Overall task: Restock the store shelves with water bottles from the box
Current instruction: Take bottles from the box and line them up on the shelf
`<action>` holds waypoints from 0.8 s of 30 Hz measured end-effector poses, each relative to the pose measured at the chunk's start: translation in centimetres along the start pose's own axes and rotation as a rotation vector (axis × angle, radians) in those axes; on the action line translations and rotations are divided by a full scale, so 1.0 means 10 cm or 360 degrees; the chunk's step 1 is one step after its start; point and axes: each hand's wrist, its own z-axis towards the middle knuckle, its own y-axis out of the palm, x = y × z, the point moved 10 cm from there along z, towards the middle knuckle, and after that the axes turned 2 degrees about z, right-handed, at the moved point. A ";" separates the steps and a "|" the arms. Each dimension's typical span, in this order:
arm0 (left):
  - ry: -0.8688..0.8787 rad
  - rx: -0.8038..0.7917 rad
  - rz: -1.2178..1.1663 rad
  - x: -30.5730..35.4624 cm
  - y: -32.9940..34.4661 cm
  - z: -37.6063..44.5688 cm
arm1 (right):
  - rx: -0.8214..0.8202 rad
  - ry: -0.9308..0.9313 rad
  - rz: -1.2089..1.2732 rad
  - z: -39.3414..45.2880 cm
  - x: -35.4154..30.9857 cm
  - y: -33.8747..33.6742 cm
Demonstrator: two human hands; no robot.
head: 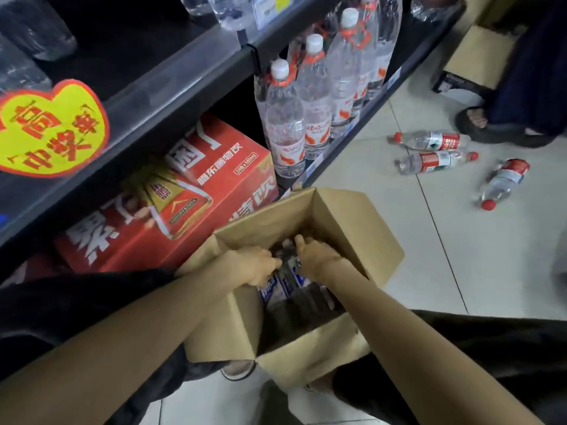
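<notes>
Pale floor tiles [383,167] run beside dark store shelves [184,72], where tall water bottles with white caps [313,99] stand in a row and a red drinks carton [190,191] sits on the bottom level under a yellow heart-shaped sign [52,130]. Three small red-capped bottles [435,161] lie loose on the tiles near another person's sandalled foot [478,124]. From the head camera, an open cardboard box [352,228] sits on the floor just before the shelves, and both arms reach down into it. The left hand [260,265] and right hand [316,253] have their fingers curled around the dark, blue-labelled bottles in the box [288,283], gripping from either side; exactly which bottle each holds is blurred. The bottles lie directly under the hands, seemingly with their long axes running toward the person, both hands equally near. The shelves are up and to the left, so the lift should probably go that way.
</notes>
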 end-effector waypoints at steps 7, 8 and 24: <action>0.0008 -0.0011 -0.0038 -0.05 0.09 0.20 | -0.0039 0.0218 -0.0039 0.49 0.01 0.30; 0.0027 -0.0007 -0.0036 -0.05 0.10 0.21 | -0.0050 0.0250 -0.0013 0.55 0.01 0.35; -0.0012 -0.0153 -0.0035 -0.22 0.11 0.02 | 0.0042 0.0172 0.0268 0.54 -0.04 0.27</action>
